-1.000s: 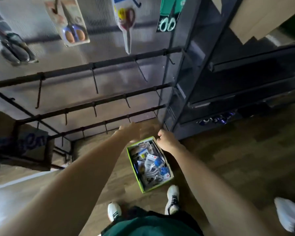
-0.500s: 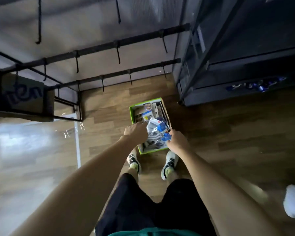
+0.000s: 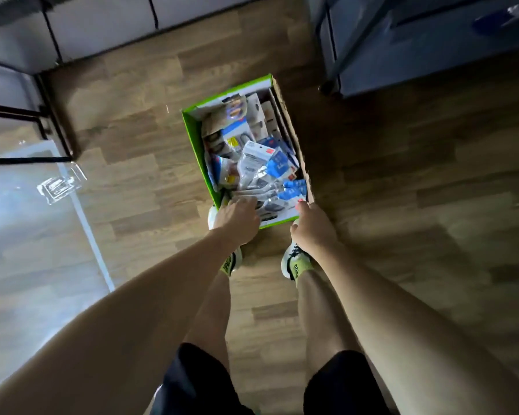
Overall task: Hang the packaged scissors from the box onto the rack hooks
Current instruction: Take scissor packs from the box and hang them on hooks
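Observation:
A green-edged cardboard box [image 3: 197, 136] stands on the wood floor in front of my feet, filled with several packaged scissors [image 3: 252, 163] on white and blue cards. My left hand [image 3: 237, 220] reaches into the near end of the box, fingers bent down onto the packets; the back of the hand hides any grip. My right hand [image 3: 312, 229] is at the box's near right corner, thumb outside the wall and fingertips by a blue-carded packet. Only the rack's lowest bars and leg [image 3: 54, 115] show at the upper left.
A dark shelf unit [image 3: 432, 46] stands at the upper right, close to the box's far corner. A clear plastic piece [image 3: 60, 185] lies on the floor beside a pale strip at the left. My shoes [image 3: 294, 265] stand right behind the box.
My view has tipped down from the rack and its hanging scissors to the box. Both hands have dropped to the box's near end, the left one into the packets.

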Demonstrator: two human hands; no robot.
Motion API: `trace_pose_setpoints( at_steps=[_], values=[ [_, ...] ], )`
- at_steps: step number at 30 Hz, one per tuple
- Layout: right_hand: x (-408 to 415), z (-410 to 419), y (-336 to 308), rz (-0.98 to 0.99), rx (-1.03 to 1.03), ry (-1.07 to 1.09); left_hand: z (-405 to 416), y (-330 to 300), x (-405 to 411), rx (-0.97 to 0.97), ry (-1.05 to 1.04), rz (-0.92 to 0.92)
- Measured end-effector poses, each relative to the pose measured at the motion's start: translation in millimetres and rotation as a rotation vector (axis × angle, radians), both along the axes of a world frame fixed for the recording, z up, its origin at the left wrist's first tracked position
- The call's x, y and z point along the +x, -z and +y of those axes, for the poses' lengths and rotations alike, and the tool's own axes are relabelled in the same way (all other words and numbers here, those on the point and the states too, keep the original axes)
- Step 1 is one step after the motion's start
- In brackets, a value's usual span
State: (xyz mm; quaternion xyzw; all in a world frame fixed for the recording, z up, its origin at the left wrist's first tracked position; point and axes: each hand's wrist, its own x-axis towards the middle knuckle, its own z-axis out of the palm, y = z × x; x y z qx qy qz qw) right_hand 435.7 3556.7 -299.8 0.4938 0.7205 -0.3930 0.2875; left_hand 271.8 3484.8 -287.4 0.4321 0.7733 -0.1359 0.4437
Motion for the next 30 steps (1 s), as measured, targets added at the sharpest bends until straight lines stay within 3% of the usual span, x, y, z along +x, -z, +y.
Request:
trace_pose_setpoints(
  at_steps=[14,24,30],
  values=[
    [-10,3,169,0.078,0.1,-0.049,4,176,-4,0.032,0.071,-0.072],
    [-1,2,197,0.107,0.199,0.013,3,213,12,0.067,0.097,-0.101],
    [-9,18,197,0.018,0.157,-0.157,0,216,26,0.05,0.105,-0.067]
  ],
)
